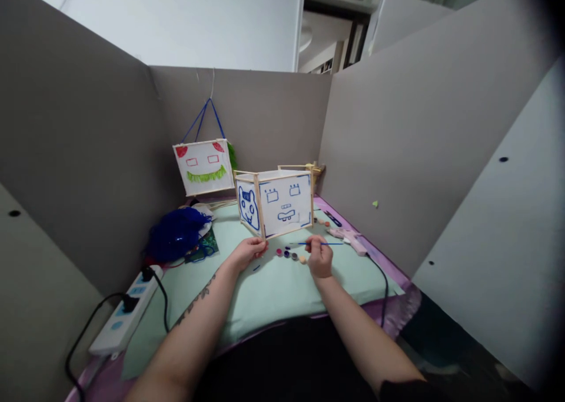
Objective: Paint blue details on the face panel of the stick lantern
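A paper lantern (298,212) with a wooden stick frame stands before me, blue faces painted on its two visible sides. Closed at its lower front corner is my left hand (251,252), gripping the bottom of the frame. My right hand (321,256) pinches a thin blue paintbrush (332,243), whose tip points left, just below the lantern. Between the two hands lies a short row of small paint pots (294,256), in red, dark blue, grey and yellowish tones. Other small pots (327,223) sit behind my right hand.
A second lantern (205,172) with a red and green face hangs from blue cords at the back left. Blue yarn (176,232) is heaped below it. A white power strip (128,311) lies left, a pink glue gun (351,239) with its cable right. Grey partitions (247,113) enclose the table.
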Available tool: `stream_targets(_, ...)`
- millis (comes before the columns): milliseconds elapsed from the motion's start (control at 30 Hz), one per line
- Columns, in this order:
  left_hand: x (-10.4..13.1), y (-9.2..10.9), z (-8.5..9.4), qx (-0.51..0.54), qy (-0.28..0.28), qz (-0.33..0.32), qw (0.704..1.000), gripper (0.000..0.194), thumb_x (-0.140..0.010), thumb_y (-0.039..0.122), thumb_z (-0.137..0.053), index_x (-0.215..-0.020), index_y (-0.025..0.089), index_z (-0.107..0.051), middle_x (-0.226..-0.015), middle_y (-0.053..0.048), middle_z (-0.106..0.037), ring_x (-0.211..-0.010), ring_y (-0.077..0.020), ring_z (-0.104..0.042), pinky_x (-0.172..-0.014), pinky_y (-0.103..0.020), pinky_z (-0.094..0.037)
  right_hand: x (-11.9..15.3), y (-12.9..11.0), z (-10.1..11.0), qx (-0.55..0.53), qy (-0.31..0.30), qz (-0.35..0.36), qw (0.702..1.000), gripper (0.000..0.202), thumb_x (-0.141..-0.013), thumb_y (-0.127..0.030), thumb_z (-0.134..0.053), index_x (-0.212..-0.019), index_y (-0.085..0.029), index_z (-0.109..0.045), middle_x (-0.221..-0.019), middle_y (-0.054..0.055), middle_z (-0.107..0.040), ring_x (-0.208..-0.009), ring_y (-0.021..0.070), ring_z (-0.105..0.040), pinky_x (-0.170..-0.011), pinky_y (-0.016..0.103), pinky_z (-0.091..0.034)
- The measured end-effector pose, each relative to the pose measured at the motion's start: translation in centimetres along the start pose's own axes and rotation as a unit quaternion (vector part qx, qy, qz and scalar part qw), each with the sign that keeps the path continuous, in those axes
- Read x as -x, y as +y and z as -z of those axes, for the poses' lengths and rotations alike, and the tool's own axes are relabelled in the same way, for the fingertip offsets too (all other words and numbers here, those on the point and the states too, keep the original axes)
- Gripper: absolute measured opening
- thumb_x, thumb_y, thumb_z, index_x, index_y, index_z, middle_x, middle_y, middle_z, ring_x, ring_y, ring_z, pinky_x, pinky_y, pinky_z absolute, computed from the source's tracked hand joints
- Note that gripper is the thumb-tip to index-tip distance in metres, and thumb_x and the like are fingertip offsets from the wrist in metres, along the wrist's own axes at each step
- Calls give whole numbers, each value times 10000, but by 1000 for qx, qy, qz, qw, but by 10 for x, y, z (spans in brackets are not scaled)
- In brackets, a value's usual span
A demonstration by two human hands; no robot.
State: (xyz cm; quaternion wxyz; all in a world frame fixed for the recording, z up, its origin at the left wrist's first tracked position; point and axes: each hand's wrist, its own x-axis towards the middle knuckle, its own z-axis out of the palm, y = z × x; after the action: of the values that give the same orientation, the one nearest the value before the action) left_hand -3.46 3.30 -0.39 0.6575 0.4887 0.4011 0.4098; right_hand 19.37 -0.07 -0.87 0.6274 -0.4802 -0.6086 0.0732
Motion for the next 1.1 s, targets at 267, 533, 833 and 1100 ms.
stream_targets(267, 1, 2, -2, -25, 3, -4, 1000, 302, -619, 398, -768, -672, 127, -647, -569, -11, -548, -487, -86, -401, -498, -247, -250, -7, -3, -2, -31, 38, -5, 999, 241, -918, -335, -383, -859, -192, -567, -780, 37, -566, -748, 186, -562, -674, 316, -451)
stream_targets(533, 2, 3, -2, -40, -3, -11, 999, 302, -634, 413, -755, -665, 133, -645, -556, -2, -523, -483, -86, -382, -500, -250, -242, -6, -7, 1, -35, 14, 16, 999, 213, -893, -295, -440, -925, -202, -628, -883, 62, -655, -844, 204, -607, -782, 363, -490)
stream_targets(833, 4, 5, -3, -43, -7, -17, 999, 300, -642, 407, -753, -660, 131, -636, -553, 0, -518, -480, -83, -373, -496, -246, -229, -6, -11, 0, -41, -47, 40, 997, 236, -888, -264, -463, -1028, -208, -644, -987, 72, -687, -950, 207, -624, -854, 373, -498)
stream_targets(1100, 5, 6, -4, -39, -7, -17, 999, 312, -631, 413, -757, -667, 124, -643, -584, -16, -554, -486, -85, -386, -499, -247, -236, -7, -15, -2, -47, -120, 61, 990, 303, -890, -261, -451, -1132, -220, -628, -1053, 81, -674, -942, 205, -622, -827, 371, -515)
